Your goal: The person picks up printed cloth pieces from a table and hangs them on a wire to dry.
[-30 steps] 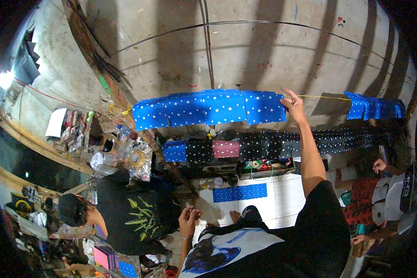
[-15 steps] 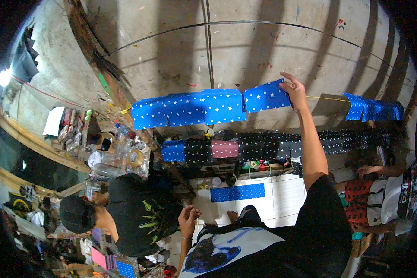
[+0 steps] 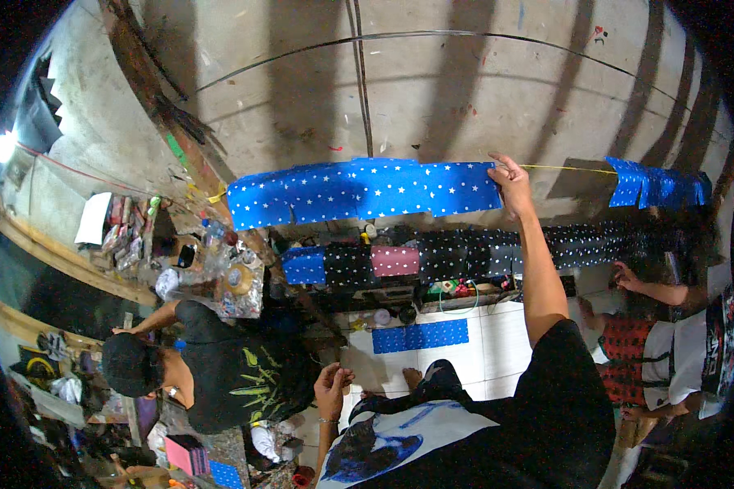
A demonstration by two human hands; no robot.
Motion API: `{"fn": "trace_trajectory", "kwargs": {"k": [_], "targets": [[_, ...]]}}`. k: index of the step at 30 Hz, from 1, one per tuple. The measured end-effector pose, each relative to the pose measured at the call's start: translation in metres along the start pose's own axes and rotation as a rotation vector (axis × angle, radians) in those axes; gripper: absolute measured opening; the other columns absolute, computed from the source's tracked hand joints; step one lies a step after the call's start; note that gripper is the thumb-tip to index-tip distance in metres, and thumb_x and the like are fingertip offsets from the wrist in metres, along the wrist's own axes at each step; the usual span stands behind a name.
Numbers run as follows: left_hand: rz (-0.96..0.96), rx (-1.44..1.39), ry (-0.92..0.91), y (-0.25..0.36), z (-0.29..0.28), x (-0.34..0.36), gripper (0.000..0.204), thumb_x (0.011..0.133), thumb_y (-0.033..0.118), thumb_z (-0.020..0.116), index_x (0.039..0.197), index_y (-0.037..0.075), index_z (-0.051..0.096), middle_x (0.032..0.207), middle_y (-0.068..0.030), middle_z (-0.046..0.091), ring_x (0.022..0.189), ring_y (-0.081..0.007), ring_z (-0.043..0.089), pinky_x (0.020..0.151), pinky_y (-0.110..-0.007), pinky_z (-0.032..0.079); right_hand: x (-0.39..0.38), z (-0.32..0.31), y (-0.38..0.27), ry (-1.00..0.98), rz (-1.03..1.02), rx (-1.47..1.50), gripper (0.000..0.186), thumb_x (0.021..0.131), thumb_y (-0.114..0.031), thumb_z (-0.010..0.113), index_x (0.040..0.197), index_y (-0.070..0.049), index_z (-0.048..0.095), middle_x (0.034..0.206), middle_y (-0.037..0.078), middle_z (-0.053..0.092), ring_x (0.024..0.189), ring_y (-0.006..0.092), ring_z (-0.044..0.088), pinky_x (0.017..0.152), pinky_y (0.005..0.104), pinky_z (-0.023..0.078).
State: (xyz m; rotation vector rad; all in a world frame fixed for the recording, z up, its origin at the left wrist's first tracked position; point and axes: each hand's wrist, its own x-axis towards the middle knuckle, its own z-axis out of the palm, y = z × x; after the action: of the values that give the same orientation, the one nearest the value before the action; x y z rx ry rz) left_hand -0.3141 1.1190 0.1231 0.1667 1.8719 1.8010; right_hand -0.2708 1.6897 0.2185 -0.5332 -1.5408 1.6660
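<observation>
My right hand [image 3: 507,186] is raised at the right end of a row of blue star-and-dot printed pieces [image 3: 326,192], its fingers closed on the end piece's edge. These pieces hang along a yellow string [image 3: 571,168], and a second blue bunch [image 3: 652,187] hangs farther right. My left hand [image 3: 333,388] is low at centre, closed, with whatever it may hold too small to make out. Below the hanging row lies a line of dotted black pieces [image 3: 448,259], with a pink one [image 3: 395,262] and a blue one [image 3: 303,266] among them.
A co-worker [image 3: 196,375] in black bends at the cluttered left bench [image 3: 65,411]; another person [image 3: 677,350] is at the right. A wall [image 3: 408,98] rises behind the string. A blue printed sheet [image 3: 420,336] lies on white tiles [image 3: 489,367].
My right hand lifted the end piece half a second ago and has lowered it back level with the row. The left co-worker's arm now reaches forward; the right-hand person's hand has moved.
</observation>
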Motion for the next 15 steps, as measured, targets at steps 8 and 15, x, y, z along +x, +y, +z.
{"fn": "trace_trajectory", "kwargs": {"k": [8,15], "targets": [[0.023,0.099,0.002,0.009,0.003,-0.002,0.020,0.093,0.009,0.054,0.108,-0.003,0.055,0.090,-0.0149,0.066,0.079,-0.0201,0.066,0.073,-0.031,0.054,-0.003,-0.002,0.007,-0.012,-0.029,0.073,0.037,0.082,0.002,0.062,0.118,-0.004,0.059,0.091,0.007,0.068,0.079,0.0091,0.061,0.069,0.0211,0.048],[0.003,0.068,-0.002,-0.001,0.000,-0.004,0.021,0.093,0.009,0.054,0.109,-0.004,0.055,0.092,-0.0155,0.066,0.080,-0.0209,0.066,0.074,-0.031,0.054,-0.009,0.002,-0.005,-0.013,0.075,-0.054,0.041,0.083,-0.003,0.064,0.123,-0.007,0.056,0.090,0.007,0.069,0.075,0.0086,0.062,0.067,0.0221,0.049]]}}
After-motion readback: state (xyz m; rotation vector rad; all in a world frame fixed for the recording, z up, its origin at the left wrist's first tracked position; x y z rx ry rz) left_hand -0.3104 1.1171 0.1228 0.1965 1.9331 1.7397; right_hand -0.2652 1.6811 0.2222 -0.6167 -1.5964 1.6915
